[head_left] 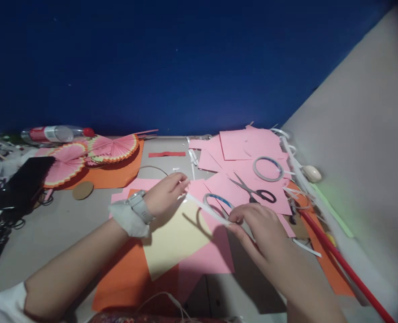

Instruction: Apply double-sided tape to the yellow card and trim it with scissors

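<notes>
A narrow white strip of tape (207, 208) is stretched between my two hands, above sheets of pink and pale yellow paper (175, 237). My left hand (167, 193), with a grey watch on its wrist, pinches the far end of the strip. Thumb and fingers of my right hand (256, 226) are closed on its near end. Just behind the strip shows a tape roll (224, 200) with a blue inner ring; whether it hangs from the right hand or rests on the paper I cannot tell. Black-handled scissors (254, 190) lie partly open beyond my right hand.
Pink sheets (242, 146) and another tape roll (268, 169) lie at the back right. Folded paper fans (113, 148), a plastic bottle (58, 133) and a cardboard disc (83, 190) are at left. A red rod (343, 264) runs along the right by the wall.
</notes>
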Action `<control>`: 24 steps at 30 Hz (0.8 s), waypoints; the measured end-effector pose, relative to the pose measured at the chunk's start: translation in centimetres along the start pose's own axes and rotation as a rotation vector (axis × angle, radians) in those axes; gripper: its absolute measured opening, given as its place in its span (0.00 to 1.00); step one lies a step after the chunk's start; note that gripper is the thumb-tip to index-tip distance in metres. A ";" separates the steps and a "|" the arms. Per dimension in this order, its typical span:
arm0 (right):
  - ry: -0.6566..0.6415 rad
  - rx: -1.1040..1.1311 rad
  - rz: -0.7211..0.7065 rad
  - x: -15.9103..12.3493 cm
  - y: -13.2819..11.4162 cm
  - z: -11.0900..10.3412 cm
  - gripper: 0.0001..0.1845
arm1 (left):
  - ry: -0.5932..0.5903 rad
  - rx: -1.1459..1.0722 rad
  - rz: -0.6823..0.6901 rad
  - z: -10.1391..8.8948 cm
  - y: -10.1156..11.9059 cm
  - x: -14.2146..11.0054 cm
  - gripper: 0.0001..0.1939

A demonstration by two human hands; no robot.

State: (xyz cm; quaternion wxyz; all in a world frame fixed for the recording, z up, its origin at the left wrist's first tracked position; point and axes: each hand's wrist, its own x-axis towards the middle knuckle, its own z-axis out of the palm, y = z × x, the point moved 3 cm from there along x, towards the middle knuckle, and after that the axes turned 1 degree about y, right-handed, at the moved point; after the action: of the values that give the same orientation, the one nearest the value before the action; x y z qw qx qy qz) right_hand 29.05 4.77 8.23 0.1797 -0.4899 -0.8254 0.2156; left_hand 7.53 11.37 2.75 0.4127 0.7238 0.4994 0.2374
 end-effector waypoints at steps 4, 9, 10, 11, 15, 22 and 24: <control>-0.034 -0.065 -0.064 0.0 0.4 1.7 0.02 | -0.185 -0.068 0.002 -1.3 -0.3 -2.1 0.25; 0.024 -0.078 -0.205 0.6 0.5 4.5 0.02 | -0.203 0.036 -0.066 -1.5 -1.7 -5.2 0.19; 0.042 -0.091 -0.237 0.8 0.3 4.9 0.02 | -0.169 0.065 -0.075 -1.5 -1.9 -5.7 0.19; 0.060 -0.107 -0.266 1.0 0.1 5.3 0.03 | -0.139 0.091 -0.078 -1.6 -2.0 -6.0 0.19; 0.082 -0.142 -0.324 1.7 -0.5 6.0 0.08 | -0.121 0.170 -0.049 -1.6 -1.8 -7.0 0.14; 0.091 -0.360 -0.299 2.3 -0.5 6.9 0.09 | -0.107 0.267 -0.107 -0.3 -1.7 -9.1 0.13; 0.064 -0.405 -0.215 2.5 -0.2 7.2 0.08 | -0.083 0.270 -0.127 0.5 -2.1 -9.7 0.14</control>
State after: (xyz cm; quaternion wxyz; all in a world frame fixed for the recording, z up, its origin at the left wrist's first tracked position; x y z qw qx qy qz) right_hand 24.09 5.55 2.46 0.1256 -0.4316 -0.8932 0.0096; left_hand 3.04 2.64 1.42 0.3463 0.7488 0.5541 0.1114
